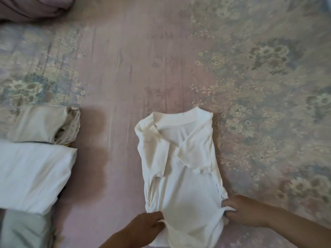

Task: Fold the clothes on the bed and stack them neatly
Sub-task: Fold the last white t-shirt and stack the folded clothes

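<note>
Several folded garments sit at the left edge of the bed [125, 68]: a beige roll [46, 124] farthest, a white folded piece [34, 174] nearer, and a pale grey-green one [25, 230] nearest. They lie close together, apparently gathered to one side so the middle of the floral sheet stays free for folding.

To their right, near the middle, lies the white shirt [179, 167], collar pointing far and hem near the person. Its sleeves are already turned inward across the chest, which narrows it into a long strip.

The left hand [148, 226] pinches the hem at the shirt's left near corner, fingers curled into the cloth. The right hand [245, 210] grips the opposite corner, fingers clamped on bunched fabric. Holding both corners likely keeps the hem taut and level, so the lower half can be carried up toward the collar without the tucked sleeves slipping out.
</note>
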A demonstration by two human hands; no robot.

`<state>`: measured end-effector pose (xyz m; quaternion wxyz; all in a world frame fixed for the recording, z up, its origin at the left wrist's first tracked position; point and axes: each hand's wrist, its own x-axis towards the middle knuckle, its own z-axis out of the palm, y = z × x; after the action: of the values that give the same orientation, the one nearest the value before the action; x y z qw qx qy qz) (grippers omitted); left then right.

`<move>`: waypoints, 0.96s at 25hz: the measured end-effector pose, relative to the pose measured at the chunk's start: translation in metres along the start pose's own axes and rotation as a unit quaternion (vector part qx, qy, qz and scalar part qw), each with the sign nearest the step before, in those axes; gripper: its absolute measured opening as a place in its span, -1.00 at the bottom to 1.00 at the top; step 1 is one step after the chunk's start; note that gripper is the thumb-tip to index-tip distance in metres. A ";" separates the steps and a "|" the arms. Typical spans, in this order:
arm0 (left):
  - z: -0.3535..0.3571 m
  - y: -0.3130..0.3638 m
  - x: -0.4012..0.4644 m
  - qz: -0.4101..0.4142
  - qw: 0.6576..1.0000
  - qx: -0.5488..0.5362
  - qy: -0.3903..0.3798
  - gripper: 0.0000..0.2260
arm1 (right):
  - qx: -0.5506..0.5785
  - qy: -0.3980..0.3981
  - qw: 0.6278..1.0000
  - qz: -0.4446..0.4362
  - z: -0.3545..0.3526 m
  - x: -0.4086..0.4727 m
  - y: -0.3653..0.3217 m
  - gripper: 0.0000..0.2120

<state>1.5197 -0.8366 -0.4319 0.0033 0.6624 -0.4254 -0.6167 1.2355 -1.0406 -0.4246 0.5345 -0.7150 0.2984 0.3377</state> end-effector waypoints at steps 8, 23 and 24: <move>-0.113 0.027 0.059 -0.002 0.900 -0.300 0.316 -0.87 | 0.366 0.230 0.898 0.083 -0.101 0.055 -0.023 -0.80; -0.145 0.030 0.126 -0.182 0.797 -0.286 0.500 -0.66 | 0.289 0.475 0.828 0.076 -0.141 0.134 -0.027 -0.84; -0.149 0.029 0.127 -0.181 0.808 -0.288 0.482 -0.54 | 0.313 0.458 0.828 0.075 -0.148 0.138 -0.031 -0.65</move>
<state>1.6105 -1.0047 -0.4841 0.2869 0.9080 -0.0447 -0.3021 1.3663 -1.1844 -0.4881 0.5045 -0.5573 0.6517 -0.1010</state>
